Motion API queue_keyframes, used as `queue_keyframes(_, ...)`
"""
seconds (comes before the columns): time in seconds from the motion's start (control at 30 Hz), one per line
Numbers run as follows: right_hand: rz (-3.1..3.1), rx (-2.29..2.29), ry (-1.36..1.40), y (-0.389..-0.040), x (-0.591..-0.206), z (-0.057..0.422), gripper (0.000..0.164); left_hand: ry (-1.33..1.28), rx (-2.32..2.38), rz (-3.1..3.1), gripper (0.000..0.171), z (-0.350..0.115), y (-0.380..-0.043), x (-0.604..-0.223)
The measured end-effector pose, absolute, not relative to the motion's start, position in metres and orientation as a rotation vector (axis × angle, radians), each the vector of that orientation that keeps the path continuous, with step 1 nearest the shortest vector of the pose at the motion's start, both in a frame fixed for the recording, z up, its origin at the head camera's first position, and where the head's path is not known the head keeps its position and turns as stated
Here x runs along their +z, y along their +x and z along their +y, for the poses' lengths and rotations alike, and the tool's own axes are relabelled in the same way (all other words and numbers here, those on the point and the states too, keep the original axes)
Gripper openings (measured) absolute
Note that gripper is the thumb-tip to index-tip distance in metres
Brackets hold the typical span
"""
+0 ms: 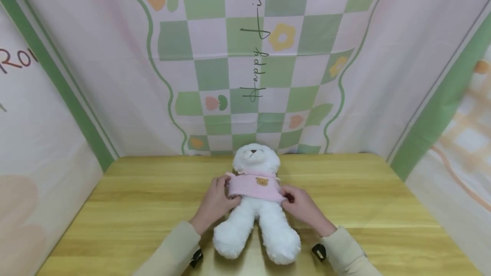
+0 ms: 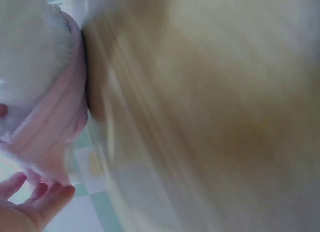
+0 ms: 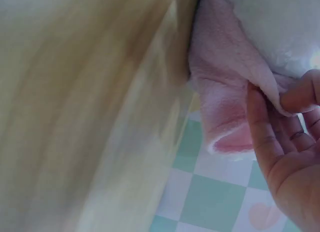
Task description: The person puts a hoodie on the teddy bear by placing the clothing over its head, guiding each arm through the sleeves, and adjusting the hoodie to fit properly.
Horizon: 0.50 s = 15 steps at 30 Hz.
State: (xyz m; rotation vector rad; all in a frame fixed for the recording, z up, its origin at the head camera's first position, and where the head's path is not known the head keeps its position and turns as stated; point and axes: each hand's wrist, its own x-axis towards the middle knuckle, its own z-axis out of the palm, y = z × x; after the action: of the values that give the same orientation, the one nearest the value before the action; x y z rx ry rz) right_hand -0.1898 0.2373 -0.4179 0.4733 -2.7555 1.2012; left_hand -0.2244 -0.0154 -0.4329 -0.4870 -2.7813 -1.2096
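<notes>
A white plush bear (image 1: 253, 159) lies on its back, wearing a pink shirt (image 1: 249, 185) with a small brown bear patch on the chest. My left hand (image 1: 216, 199) grips the shirt's left side, thumb at the hem and fingers up by the sleeve. In the left wrist view its fingers (image 2: 52, 199) are at the sleeve's end. On the other side my right hand (image 1: 303, 205) pinches the hem at its corner. The right wrist view shows the hem fold (image 3: 272, 94) between thumb and fingers, beside a sleeve opening (image 3: 232, 142). The bear's arms are hidden.
The bear lies on a wood-grain table (image 1: 145, 195). A green and white checked cloth (image 1: 245, 71) hangs behind the table's far edge, with more printed cloth on both sides. Dark wrist straps (image 1: 319, 251) show below the sleeves.
</notes>
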Motion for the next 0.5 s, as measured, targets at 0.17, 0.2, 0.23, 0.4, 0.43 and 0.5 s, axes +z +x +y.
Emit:
queue_keyframes(0.17, -2.767, 1.201, 0.536, -0.191, -0.424, 0.244, 0.021, -0.485, -1.292, -2.698, 0.053, -0.004, -0.222, -0.436)
queue_keyframes(0.2, -2.763, 1.207, 0.554, -0.191, -0.425, 0.246, 0.021, -0.488, -1.290, -2.669, 0.050, -0.002, -0.223, -0.437)
queue_keyframes(0.23, -2.760, 1.213, 0.567, -0.191, -0.426, 0.247, 0.021, -0.499, -1.274, -2.639, 0.046, 0.000, -0.223, -0.438)
queue_keyframes(0.4, -2.757, 1.251, 0.597, -0.188, -0.428, 0.252, 0.020, -0.584, -1.088, -2.505, 0.038, 0.003, -0.224, -0.443)
queue_keyframes(0.43, -2.765, 1.263, 0.586, -0.188, -0.428, 0.254, 0.020, -0.600, -1.041, -2.492, 0.037, 0.003, -0.224, -0.443)
queue_keyframes(0.5, -2.779, 1.280, 0.570, -0.186, -0.428, 0.256, 0.020, -0.622, -0.956, -2.471, 0.037, 0.002, -0.224, -0.444)
